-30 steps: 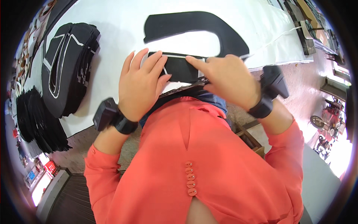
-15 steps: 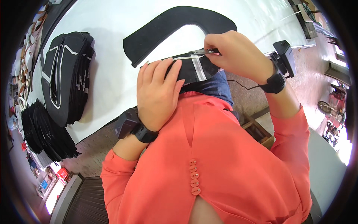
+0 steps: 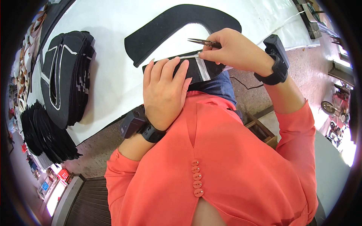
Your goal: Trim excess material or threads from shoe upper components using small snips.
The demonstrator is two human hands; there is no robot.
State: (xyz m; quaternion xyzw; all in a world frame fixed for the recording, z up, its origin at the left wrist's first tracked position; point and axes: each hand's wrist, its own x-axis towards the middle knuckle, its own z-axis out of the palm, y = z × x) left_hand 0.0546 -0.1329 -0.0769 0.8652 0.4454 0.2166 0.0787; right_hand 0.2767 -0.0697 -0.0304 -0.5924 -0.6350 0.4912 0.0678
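My left hand (image 3: 164,90) lies on a black fabric piece (image 3: 192,71) at the table's near edge, fingers stretched over it and slightly apart. A narrow white tape (image 3: 188,57) runs along the piece's far edge, and a wider white strip (image 3: 203,69) crosses it. My right hand (image 3: 235,51) is closed round dark, pointed thread snips (image 3: 205,42), whose tips point left above the piece. Its thumb and fingertip meet at the white tape, close to where the strip starts; whether they pinch the tape is hard to see.
A curved black piece (image 3: 151,41) lies flat beyond my hands on the white table (image 3: 109,71). At left stands a stack of black pieces with white tape lines (image 3: 69,79), with a pile of thin black pieces (image 3: 47,132) nearer. A dark cord (image 3: 245,84) hangs at right.
The snips have lifted off the piece and swung up, their tips now in the air. My right thumb has come down to the tape. My left hand has shifted slightly right.
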